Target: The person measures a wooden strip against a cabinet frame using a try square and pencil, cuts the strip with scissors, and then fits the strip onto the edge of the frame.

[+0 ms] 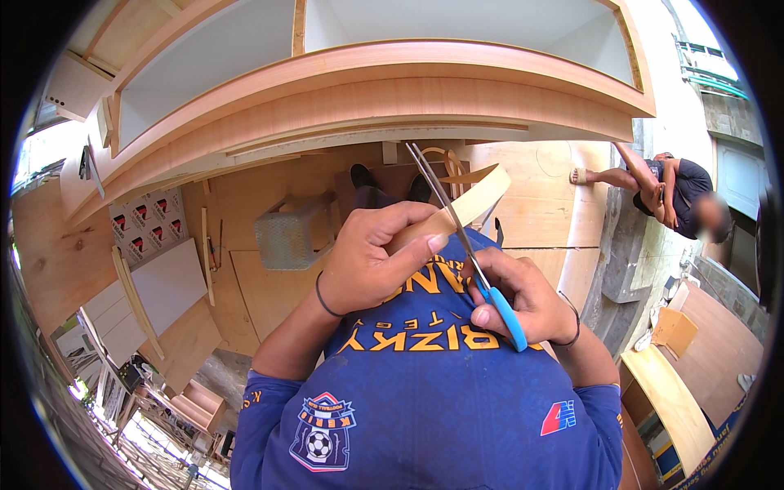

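My left hand (371, 257) pinches a strip of light wood-coloured edge banding (478, 200) that curves up to the right. My right hand (527, 298) grips blue-handled scissors (502, 310). Their steel blades (437, 192) point up and left, spread apart, and cross the strip just past my left fingertips. Both hands are held in front of my blue printed shirt (425, 392), below the edge of a curved wooden cabinet (367, 98).
The cabinet has white inner panels and a wood-coloured rim. Plywood sheets (269, 286) cover the floor, with a small mesh stool (290, 237) and white boards (167, 282) to the left. A person in dark clothes (674, 192) sits at the right. Cut boards (674, 400) lie at lower right.
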Action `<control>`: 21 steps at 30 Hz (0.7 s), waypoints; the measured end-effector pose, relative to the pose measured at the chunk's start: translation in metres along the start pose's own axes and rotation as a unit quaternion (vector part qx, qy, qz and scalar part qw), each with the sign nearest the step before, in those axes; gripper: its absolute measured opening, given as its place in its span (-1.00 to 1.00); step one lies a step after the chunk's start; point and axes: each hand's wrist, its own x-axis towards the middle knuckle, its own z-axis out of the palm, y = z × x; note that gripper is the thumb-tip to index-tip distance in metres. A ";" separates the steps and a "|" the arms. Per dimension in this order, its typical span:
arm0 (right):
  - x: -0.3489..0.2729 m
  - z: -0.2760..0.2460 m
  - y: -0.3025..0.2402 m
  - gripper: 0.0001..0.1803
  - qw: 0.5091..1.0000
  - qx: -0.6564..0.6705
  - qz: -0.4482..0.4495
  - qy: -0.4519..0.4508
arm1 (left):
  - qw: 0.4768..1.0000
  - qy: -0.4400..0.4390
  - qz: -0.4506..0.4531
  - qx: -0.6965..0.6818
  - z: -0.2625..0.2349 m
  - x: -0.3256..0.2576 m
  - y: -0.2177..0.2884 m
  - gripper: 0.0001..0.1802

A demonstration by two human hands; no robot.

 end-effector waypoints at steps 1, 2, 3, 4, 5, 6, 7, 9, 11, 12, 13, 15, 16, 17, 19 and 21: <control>0.000 0.000 -0.001 -0.48 1.000 -0.005 0.003 -0.002 | 1.000 -0.002 0.001 0.001 0.000 0.000 0.000 -0.75; 0.000 0.000 -0.001 -0.48 1.000 -0.006 0.004 0.000 | 1.000 -0.005 0.002 0.002 0.000 0.001 -0.001 -0.75; -0.001 0.000 -0.002 -0.48 1.000 -0.008 0.004 0.002 | 1.000 -0.007 0.003 0.003 -0.001 0.001 -0.001 -0.74; -0.001 0.000 -0.002 -0.48 1.000 -0.010 0.005 0.002 | 1.000 -0.008 0.001 0.000 -0.001 0.001 0.000 -0.74; -0.001 0.000 -0.003 -0.48 1.000 -0.012 0.005 0.002 | 1.000 -0.009 -0.001 -0.003 -0.001 0.000 0.000 -0.74; -0.001 0.000 -0.003 -0.47 1.000 -0.013 0.005 0.002 | 1.000 -0.010 -0.003 -0.006 -0.001 0.000 0.000 -0.74; 0.000 0.000 -0.004 -0.47 1.000 -0.015 0.006 0.002 | 1.000 -0.009 -0.002 -0.007 -0.001 0.000 0.000 -0.75; -0.001 0.000 -0.007 -0.48 1.000 -0.016 0.012 0.000 | 1.000 -0.009 0.001 -0.008 -0.001 0.000 -0.001 -0.75; -0.001 0.000 -0.007 -0.48 1.000 -0.016 0.019 -0.004 | 1.000 -0.011 0.003 -0.002 -0.002 -0.001 -0.001 -0.75; -0.001 -0.001 -0.007 -0.48 1.000 -0.016 0.024 -0.006 | 1.000 -0.012 0.003 0.002 -0.002 -0.001 -0.002 -0.76; -0.002 -0.001 -0.007 -0.48 0.999 -0.015 0.029 -0.009 | 1.000 -0.012 0.003 0.003 -0.002 -0.001 -0.002 -0.76; -0.003 -0.001 -0.008 -0.48 0.999 -0.022 0.031 -0.007 | 1.000 -0.013 0.003 0.006 -0.002 -0.001 -0.003 -0.76; -0.003 -0.001 -0.008 -0.49 0.999 -0.025 0.032 -0.008 | 1.000 -0.011 0.001 0.005 -0.002 -0.002 -0.003 -0.76; -0.003 0.000 -0.007 -0.49 0.999 -0.024 0.029 -0.004 | 1.000 -0.009 -0.001 0.003 -0.001 -0.002 -0.003 -0.76; -0.003 0.001 -0.007 -0.49 1.000 -0.021 0.023 0.003 | 1.000 -0.007 -0.006 -0.003 0.000 -0.003 -0.002 -0.76; -0.004 0.001 -0.008 -0.49 0.999 -0.029 0.031 0.002 | 1.000 -0.006 -0.012 -0.011 0.000 -0.003 -0.001 -0.77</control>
